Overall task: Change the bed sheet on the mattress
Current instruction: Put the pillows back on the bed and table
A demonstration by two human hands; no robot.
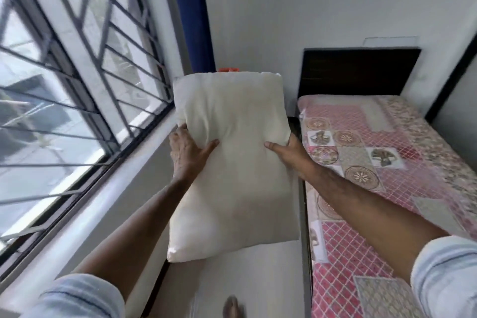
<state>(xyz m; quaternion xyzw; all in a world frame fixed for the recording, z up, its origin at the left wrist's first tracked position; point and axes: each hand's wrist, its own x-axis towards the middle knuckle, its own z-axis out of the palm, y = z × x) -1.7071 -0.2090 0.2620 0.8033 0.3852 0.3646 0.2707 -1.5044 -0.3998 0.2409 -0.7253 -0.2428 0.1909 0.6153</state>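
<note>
I hold a bare cream pillow (232, 162) upright in the air, over the gap between the window wall and the bed. My left hand (187, 151) grips its left edge, thumb on the front. My right hand (286, 149) grips its right edge, with the fingers hidden behind the pillow. To the right lies the mattress under a pink patchwork bed sheet (382, 168) with floral squares. The sheet is spread flat and hangs over the near side.
A dark wooden headboard (358, 72) stands against the white wall. A barred window (64, 85) and its sill run along the left, beside a blue curtain (192, 12). Something orange (228, 69) peeks over the pillow's top. My foot (232, 307) is on the pale floor.
</note>
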